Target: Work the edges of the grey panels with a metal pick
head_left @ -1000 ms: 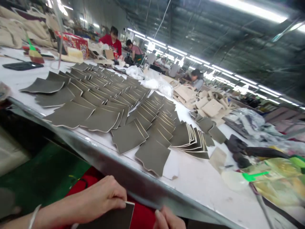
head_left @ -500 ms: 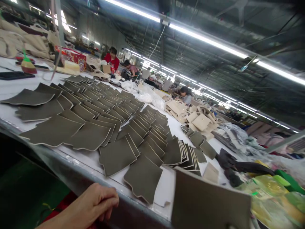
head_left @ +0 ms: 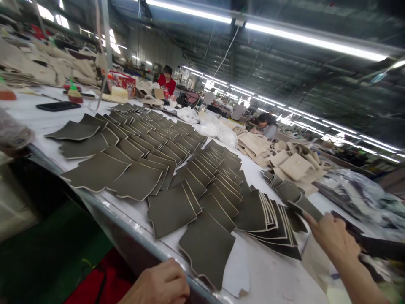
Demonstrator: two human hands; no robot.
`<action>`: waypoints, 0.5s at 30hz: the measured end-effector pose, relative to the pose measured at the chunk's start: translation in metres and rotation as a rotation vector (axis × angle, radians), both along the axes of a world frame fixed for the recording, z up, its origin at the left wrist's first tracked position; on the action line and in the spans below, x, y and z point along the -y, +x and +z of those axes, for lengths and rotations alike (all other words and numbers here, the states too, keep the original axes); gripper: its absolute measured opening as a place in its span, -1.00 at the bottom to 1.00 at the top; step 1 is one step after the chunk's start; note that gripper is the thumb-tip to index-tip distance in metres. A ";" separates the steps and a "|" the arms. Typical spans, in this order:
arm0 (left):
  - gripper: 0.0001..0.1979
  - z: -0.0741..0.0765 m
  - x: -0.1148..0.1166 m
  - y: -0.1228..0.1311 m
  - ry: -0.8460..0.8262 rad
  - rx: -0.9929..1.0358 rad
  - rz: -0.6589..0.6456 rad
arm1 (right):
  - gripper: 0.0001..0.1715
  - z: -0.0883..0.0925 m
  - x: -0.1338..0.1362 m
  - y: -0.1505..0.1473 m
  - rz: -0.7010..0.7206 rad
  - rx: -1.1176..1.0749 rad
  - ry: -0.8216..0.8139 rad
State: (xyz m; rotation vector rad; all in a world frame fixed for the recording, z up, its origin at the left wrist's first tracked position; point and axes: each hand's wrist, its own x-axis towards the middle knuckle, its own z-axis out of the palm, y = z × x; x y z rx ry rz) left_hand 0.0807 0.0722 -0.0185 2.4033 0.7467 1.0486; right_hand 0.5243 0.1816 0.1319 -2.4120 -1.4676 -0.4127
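Rows of overlapping dark olive panels point(head_left: 171, 207) with pale edges cover the white table point(head_left: 240, 270). My left hand point(head_left: 163, 282) rests at the table's near edge with its fingers curled together; whatever they might hold is hidden. On the right, my right hand point(head_left: 335, 236) reaches over the table, its fingertips at small dark olive pieces point(head_left: 308, 207) beyond the fanned stack point(head_left: 272, 219). Its fingers are partly hidden, and I cannot make out whether a piece is gripped.
Beige pieces point(head_left: 294, 166) are heaped behind, beside clear plastic point(head_left: 357, 198). A black phone point(head_left: 58, 106), a glue bottle point(head_left: 74, 93) and a red box point(head_left: 123, 83) are at the far left. A person in red point(head_left: 166, 82) sits farther back.
My right hand has come into view at the right. The large dark panel at the lower right is out of view there. The view has shifted, and my left hand appears lower and farther right.
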 end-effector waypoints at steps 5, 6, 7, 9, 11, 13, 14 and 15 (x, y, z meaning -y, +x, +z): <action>-0.80 0.001 -0.008 0.004 0.197 -0.022 0.189 | -0.29 -0.009 0.023 -0.060 0.087 -0.180 0.001; -0.80 0.001 -0.008 0.004 0.197 -0.067 0.196 | -0.33 -0.015 0.033 -0.079 0.123 -0.236 -0.006; -0.80 0.002 -0.008 0.004 0.191 -0.109 0.198 | -0.34 -0.025 0.043 -0.099 0.176 -0.298 -0.043; -0.81 0.003 -0.007 0.004 0.186 -0.171 0.201 | -0.33 -0.050 0.061 -0.138 0.277 -0.607 -0.156; -0.84 0.002 -0.006 0.004 0.197 -0.190 0.199 | -0.29 -0.078 0.072 -0.169 0.256 -0.821 -0.129; -0.84 0.001 -0.005 0.005 0.177 -0.221 0.192 | -0.27 -0.101 0.077 -0.187 0.254 -0.921 -0.096; -0.84 0.001 -0.005 0.005 0.160 -0.236 0.185 | -0.27 -0.108 0.078 -0.192 0.267 -0.951 -0.085; -0.84 0.002 -0.004 0.004 0.133 -0.252 0.173 | -0.28 -0.111 0.079 -0.193 0.285 -0.990 -0.078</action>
